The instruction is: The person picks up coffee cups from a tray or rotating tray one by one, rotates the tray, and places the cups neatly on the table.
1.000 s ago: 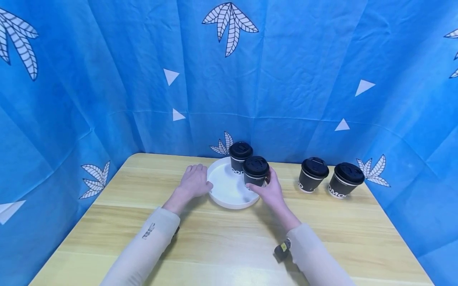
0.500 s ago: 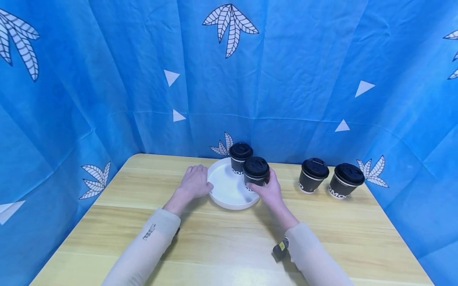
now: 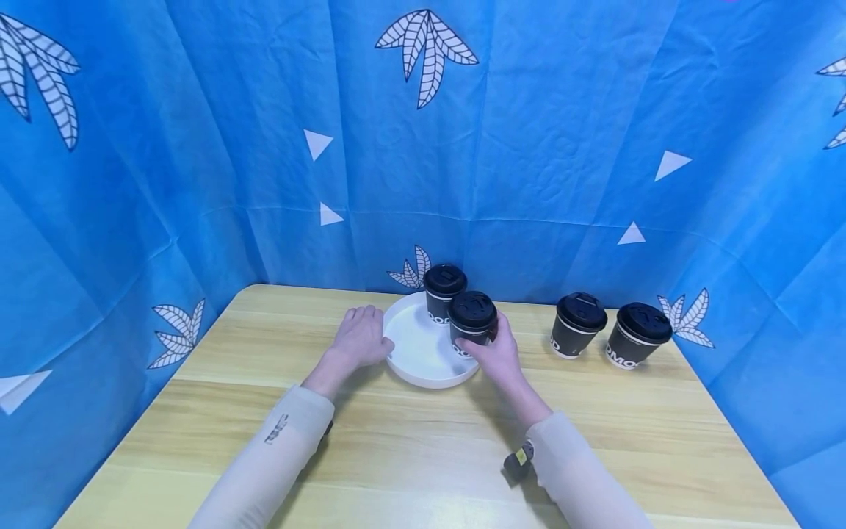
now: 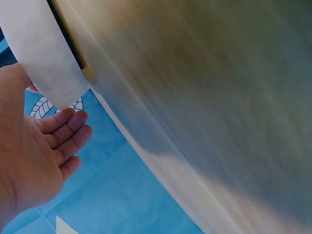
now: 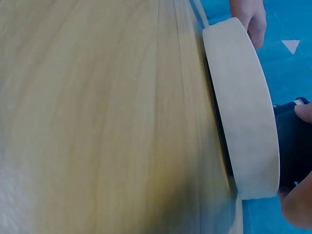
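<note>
A round white tray [image 3: 423, 351] lies on the table, with two black lidded paper coffee cups in its right half. My right hand [image 3: 494, 350] grips the nearer coffee cup [image 3: 471, 323], thumb on its front and fingers round its right side. Behind it stands the other coffee cup [image 3: 441, 297]. At the tray's left edge is my left hand [image 3: 359, 338]. In the left wrist view the thumb passes behind the tray wall [image 4: 51, 53], while the curled fingers [image 4: 70, 131] stay outside, the foremost fingertip at the wall. The cup base is hidden in the right wrist view.
Two more lidded coffee cups, a left one [image 3: 578, 327] and a right one [image 3: 636, 336], stand on the wooden table [image 3: 410, 455] to the right of the tray. A blue patterned curtain [image 3: 529, 132] hangs along the table's back and sides.
Both hands, the tray and the cups keep nearly the same places. The view has shifted very slightly; the held coffee cup shows at most a tiny movement.
</note>
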Demonstrator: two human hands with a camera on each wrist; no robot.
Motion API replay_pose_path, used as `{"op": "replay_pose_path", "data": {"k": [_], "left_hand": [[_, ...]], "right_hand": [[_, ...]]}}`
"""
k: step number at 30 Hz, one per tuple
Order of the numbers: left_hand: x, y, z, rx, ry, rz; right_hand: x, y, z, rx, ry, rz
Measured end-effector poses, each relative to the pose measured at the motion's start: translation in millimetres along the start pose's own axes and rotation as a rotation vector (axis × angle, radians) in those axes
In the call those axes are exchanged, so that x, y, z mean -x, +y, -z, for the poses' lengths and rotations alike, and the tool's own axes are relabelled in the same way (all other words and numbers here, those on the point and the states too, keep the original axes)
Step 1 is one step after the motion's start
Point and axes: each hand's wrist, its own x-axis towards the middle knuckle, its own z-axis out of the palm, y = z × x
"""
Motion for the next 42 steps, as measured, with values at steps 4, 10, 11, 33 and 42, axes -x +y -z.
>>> {"op": "replay_pose_path", "data": {"k": [4,10,11,33,42], "left_hand": [[0.2,0.1,-1.5,-0.005,0.009,-0.011],[1.8,0.7,-0.6,-0.001,0.020,-0.016],[2.0,0.9,-0.3,0.000,0.019,-0.016],[1.5,2.6,-0.1,0.003,0.027,-0.011],[1.5,2.3,-2.4,0.006,0.022,-0.001]], "right_hand": [[2.1,-3,1,-0.012,0.001,0.007],[3.5,-7,4,-0.038,-0.004,0.032],[3.5,-8,4,-0.036,-0.002,0.034],[4.9,-26,23,-0.028,0.053,0.109],[7.1,-30,34,-0.026,0.064,0.107]]}}
